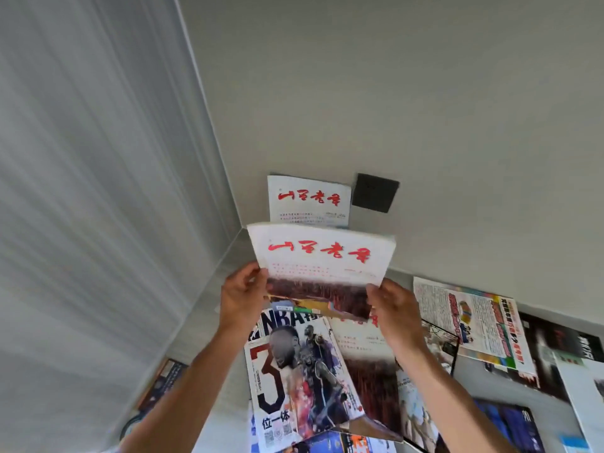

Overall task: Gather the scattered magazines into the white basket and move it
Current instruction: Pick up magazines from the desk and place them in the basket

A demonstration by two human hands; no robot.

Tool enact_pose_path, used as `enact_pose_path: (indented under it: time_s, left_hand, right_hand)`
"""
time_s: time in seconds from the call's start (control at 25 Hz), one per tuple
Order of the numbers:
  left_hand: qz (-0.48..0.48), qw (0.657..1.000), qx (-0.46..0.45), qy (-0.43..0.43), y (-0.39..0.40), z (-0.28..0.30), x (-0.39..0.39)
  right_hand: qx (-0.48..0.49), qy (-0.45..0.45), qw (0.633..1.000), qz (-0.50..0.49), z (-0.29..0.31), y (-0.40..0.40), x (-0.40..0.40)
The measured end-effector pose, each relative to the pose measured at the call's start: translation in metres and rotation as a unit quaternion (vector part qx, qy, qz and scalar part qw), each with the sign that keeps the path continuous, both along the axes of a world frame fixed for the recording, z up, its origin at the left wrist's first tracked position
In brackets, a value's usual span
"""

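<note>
- We hold a small stack of magazines (323,259) up off the floor, near the far corner of the room; its top cover is white with red brush lettering above a dark reddish picture.
- Our left hand (240,297) grips the stack's left edge, fingers clenched on the covers.
- Our right hand (394,308) grips the right lower corner, fingers likewise closed on the stack.
- A second white magazine (309,199) with the same red lettering stands against the far wall, just left of a dark wall plate (376,192).
- Below the hands, an NBA magazine (294,380) with a large "3" lies on the floor (225,397), overlapping other issues.
- To the right lies a colourful printed magazine (470,325), with darker covers (552,348) beyond it.
- A pale curtain (91,191) fills the left side.
- We cannot see the white basket.
</note>
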State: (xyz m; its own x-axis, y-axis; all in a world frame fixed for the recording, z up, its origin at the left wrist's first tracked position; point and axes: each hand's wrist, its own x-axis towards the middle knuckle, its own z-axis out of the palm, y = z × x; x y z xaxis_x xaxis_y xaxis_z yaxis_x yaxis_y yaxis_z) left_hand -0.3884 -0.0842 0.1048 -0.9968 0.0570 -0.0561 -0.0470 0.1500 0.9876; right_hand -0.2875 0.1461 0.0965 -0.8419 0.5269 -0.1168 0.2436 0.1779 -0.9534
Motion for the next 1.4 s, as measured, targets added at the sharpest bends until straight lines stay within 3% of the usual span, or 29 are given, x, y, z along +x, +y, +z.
enact_pose_path:
  time_s: [0.16, 0.32, 0.52, 0.68, 0.8, 0.92, 0.96, 1.0, 1.12, 1.2, 1.28, 1.32, 1.4]
  left_hand:
    - [-0.001, 0.997, -0.05, 0.057, 0.028, 0.04, -0.091]
    - [0.001, 0.992, -0.12, 0.05, 0.046, 0.022, -0.142]
    - [0.017, 0.989, -0.139, -0.038, 0.044, -0.017, -0.158]
    - [-0.031, 0.977, -0.16, -0.14, 0.017, -0.056, -0.091]
    - [-0.067, 0.955, -0.222, -0.187, -0.014, -0.099, 0.012]
    - [-0.216, 0.89, -0.384, -0.116, -0.027, -0.138, 0.113]
    - [-0.25, 0.868, -0.42, -0.087, -0.026, -0.145, 0.133]
    - [-0.276, 0.85, -0.443, -0.065, -0.023, -0.149, 0.145]
    - [-0.335, 0.818, -0.465, -0.046, -0.012, -0.15, 0.157]
    - [-0.357, 0.8, -0.478, -0.064, -0.01, -0.149, 0.16]
    - [-0.361, 0.797, -0.477, -0.08, -0.012, -0.147, 0.161]
    - [-0.368, 0.794, -0.477, -0.079, -0.014, -0.145, 0.161]
    - [-0.371, 0.797, -0.472, -0.068, -0.017, -0.144, 0.162]
  right_hand:
    - [-0.032, 0.022, 0.999, -0.038, 0.034, 0.016, -0.085]
    - [-0.029, -0.022, 0.998, -0.049, 0.018, 0.022, -0.135]
    - [-0.049, -0.09, 0.994, -0.027, -0.017, 0.018, -0.15]
    - [-0.011, -0.133, 0.991, -0.033, -0.055, -0.006, -0.082]
    - [0.058, -0.236, 0.966, 0.085, -0.098, -0.037, 0.005]
    - [0.296, -0.301, 0.879, 0.223, -0.135, -0.05, 0.081]
    - [0.351, -0.31, 0.86, 0.203, -0.142, -0.045, 0.095]
    - [0.354, -0.328, 0.863, 0.147, -0.143, -0.039, 0.105]
    - [0.237, -0.383, 0.892, -0.035, -0.145, -0.021, 0.119]
    - [0.051, -0.358, 0.927, -0.103, -0.148, -0.015, 0.115]
    - [-0.102, -0.319, 0.935, -0.113, -0.145, -0.012, 0.112]
    - [-0.106, -0.311, 0.94, -0.09, -0.139, -0.009, 0.111]
    - [0.011, -0.289, 0.954, -0.074, -0.121, -0.003, 0.116]
